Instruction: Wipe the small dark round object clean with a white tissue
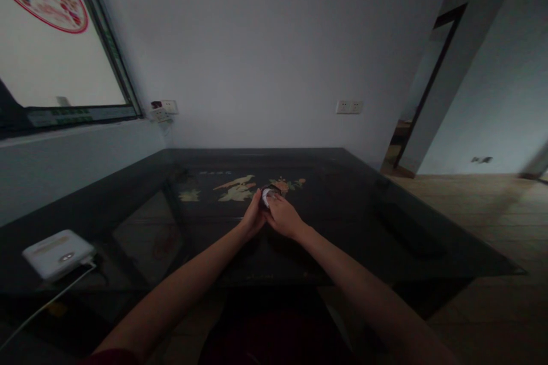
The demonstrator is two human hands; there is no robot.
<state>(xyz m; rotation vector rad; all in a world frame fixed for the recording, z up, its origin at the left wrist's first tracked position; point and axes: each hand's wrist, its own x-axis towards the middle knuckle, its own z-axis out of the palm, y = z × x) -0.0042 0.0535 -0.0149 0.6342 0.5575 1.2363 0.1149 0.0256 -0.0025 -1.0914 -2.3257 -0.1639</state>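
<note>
Dark, glossy table (pixel 338 239) decorated with a bird-and-flower motif (pixel 236 191). Near its left front edge lies 1 white box (pixel 57 254) with a white cable (pixel 47 304); at right, 1 dark oblong object (pixel 409 231), indistinct.

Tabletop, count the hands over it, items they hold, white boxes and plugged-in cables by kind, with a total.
Left hand and right hand: 2
Dark-and-white held item, partly covered: 1
White box: 1
White cable: 1
Total: 5
</note>
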